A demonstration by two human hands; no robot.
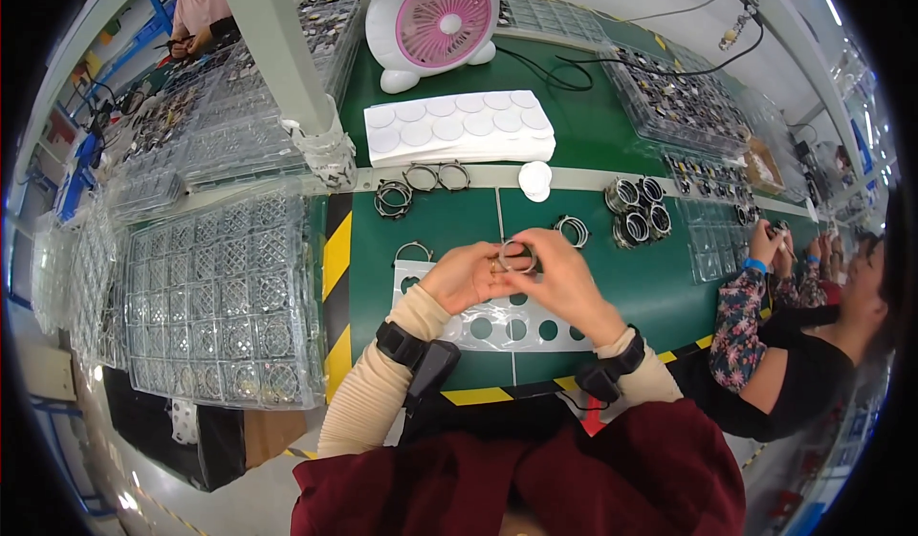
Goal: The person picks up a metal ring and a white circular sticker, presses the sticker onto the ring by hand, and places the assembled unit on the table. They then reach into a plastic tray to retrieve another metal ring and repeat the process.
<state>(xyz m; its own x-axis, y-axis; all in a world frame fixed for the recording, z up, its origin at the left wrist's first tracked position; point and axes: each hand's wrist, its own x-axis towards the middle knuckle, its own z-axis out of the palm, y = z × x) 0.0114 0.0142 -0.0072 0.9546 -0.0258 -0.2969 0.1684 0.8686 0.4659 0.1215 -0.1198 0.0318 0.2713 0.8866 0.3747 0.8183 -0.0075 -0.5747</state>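
Observation:
Between my two hands, over the middle of the bench, is a thin silver metal ring [517,270]. My right hand [570,276] pinches it from the right, thumb and fingers closed on its rim. Palm turned up, my left hand [463,278] has its fingertips against the ring's left and lower side. Below the hands lies a white sheet with round holes [533,342], partly covered by them. A dark-edged ring [426,251] rests just beyond my left hand, and a small group of rings [582,230] beyond my right.
Stacked rings [626,196] stand to the right, more rings [393,213] at the left. White disc sheets [459,144] and loose white discs [535,182] lie behind. A fan [382,20] stands farther back. Clear trays [220,297] fill the left; a co-worker [813,373] sits at right.

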